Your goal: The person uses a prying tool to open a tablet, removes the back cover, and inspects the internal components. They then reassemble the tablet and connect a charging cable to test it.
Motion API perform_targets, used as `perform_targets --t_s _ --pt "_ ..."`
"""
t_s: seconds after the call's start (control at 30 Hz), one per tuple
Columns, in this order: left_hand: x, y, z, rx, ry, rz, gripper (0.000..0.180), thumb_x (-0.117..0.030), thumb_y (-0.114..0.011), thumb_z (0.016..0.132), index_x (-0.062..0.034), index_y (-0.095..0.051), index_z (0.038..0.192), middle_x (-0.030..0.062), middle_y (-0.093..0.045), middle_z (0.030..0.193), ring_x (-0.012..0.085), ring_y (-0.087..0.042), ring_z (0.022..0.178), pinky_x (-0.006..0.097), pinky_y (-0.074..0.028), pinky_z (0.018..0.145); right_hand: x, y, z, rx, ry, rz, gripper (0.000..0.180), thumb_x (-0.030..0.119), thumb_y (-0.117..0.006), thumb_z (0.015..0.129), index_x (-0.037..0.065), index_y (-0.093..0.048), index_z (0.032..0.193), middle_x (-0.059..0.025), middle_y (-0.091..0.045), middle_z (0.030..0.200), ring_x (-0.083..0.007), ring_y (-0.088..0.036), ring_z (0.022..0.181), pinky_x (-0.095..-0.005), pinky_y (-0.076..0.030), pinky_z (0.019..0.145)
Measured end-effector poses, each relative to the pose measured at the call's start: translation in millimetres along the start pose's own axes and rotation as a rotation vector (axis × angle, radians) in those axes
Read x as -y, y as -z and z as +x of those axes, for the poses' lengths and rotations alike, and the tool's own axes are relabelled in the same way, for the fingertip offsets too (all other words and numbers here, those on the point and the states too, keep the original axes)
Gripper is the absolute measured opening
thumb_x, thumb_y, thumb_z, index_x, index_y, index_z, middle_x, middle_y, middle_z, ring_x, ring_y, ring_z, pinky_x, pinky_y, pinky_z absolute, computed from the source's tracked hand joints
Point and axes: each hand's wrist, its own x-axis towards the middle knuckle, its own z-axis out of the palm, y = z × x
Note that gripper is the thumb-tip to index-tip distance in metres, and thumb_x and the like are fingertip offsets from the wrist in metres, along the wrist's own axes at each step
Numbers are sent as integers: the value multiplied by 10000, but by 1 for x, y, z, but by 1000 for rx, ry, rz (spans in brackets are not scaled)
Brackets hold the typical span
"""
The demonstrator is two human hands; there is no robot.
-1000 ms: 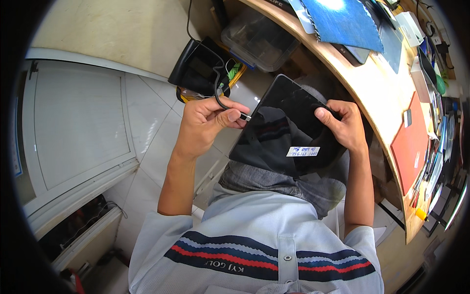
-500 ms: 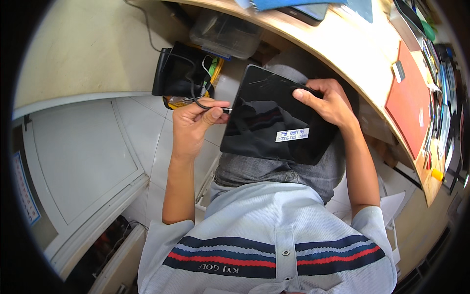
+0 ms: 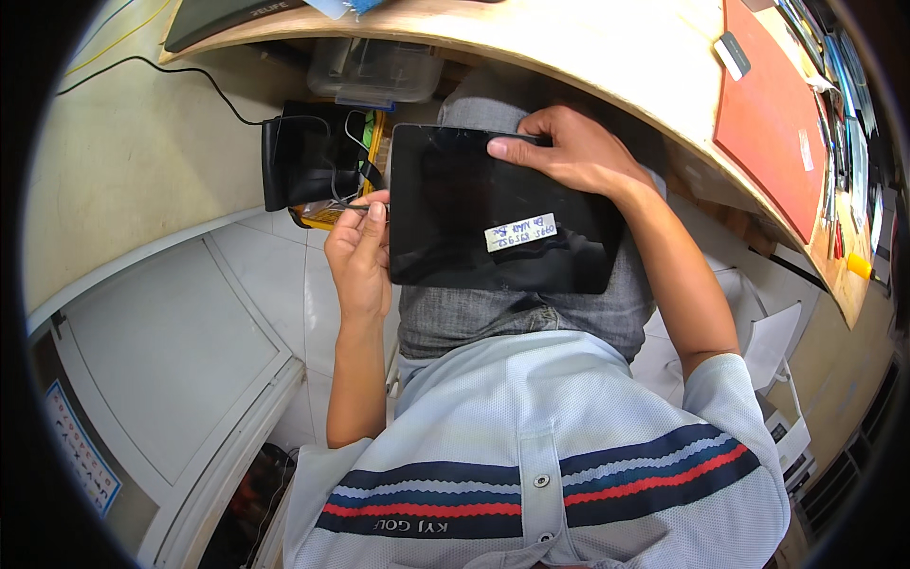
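A black tablet [image 3: 455, 194] with a white handwritten label [image 3: 520, 232] rests over my lap, its glossy screen facing up. My right hand [image 3: 569, 152] grips its far edge, thumb on the glass and fingers hidden beneath. At the tablet's left edge, my left hand [image 3: 362, 242] pinches the end of a dark charging cable [image 3: 338, 201]. The plug is hidden between the fingers and the edge, so I cannot tell how far it sits in the port. From there the cable runs up to the wall side.
A wooden desk [image 3: 607, 71] curves across the far side, with a red-brown mat [image 3: 770, 123] and tools at right. Below it are a clear plastic bin [image 3: 374, 71] and a black bag-like container [image 3: 294, 161] with yellow edging. A white cabinet door [image 3: 180, 351] stands left.
The tablet has turned to lie straighter and shifted left in view. My left hand has closed up against its left edge, covering the plug that showed before.
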Motion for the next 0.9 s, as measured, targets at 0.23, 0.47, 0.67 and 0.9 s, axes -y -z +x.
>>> perform_targets --t_s 0.23,0.47,0.67,0.9 --pt "6 -5 5 -50 88 -57 226 -172 -644 1015 27 -653 1122 89 -731 984 95 -691 844 219 -559 756 -30 16 -20 -146 -152 119 514 526 -634 950 81 -716 1194 -142 -727 1121 -226 -682 1049 -325 -492 946" --pt "10 -11 7 -98 74 -40 205 -190 -661 1008 11 -686 1041 82 -733 999 94 -679 846 220 -542 771 -86 15 -70 -511 -200 348 398 325 -679 941 53 -712 1230 -102 -740 1122 -195 -664 1046 -311 -494 926" --pt "14 -10 8 -93 37 -20 229 -193 -643 1018 21 -684 1090 82 -731 1027 109 -681 888 230 -547 806 -79 1 -111 -606 -385 288 285 239 -730 918 6 -758 1080 -148 -751 952 -189 -631 692 -319 -516 727" --pt "9 -4 8 -37 120 -124 253 -192 -615 1029 19 -665 1158 91 -724 1085 133 -694 931 260 -558 853 -69 -18 -119 -489 -240 537 372 291 -726 950 -58 -720 1080 -72 -718 906 -158 -625 758 -321 -508 701"
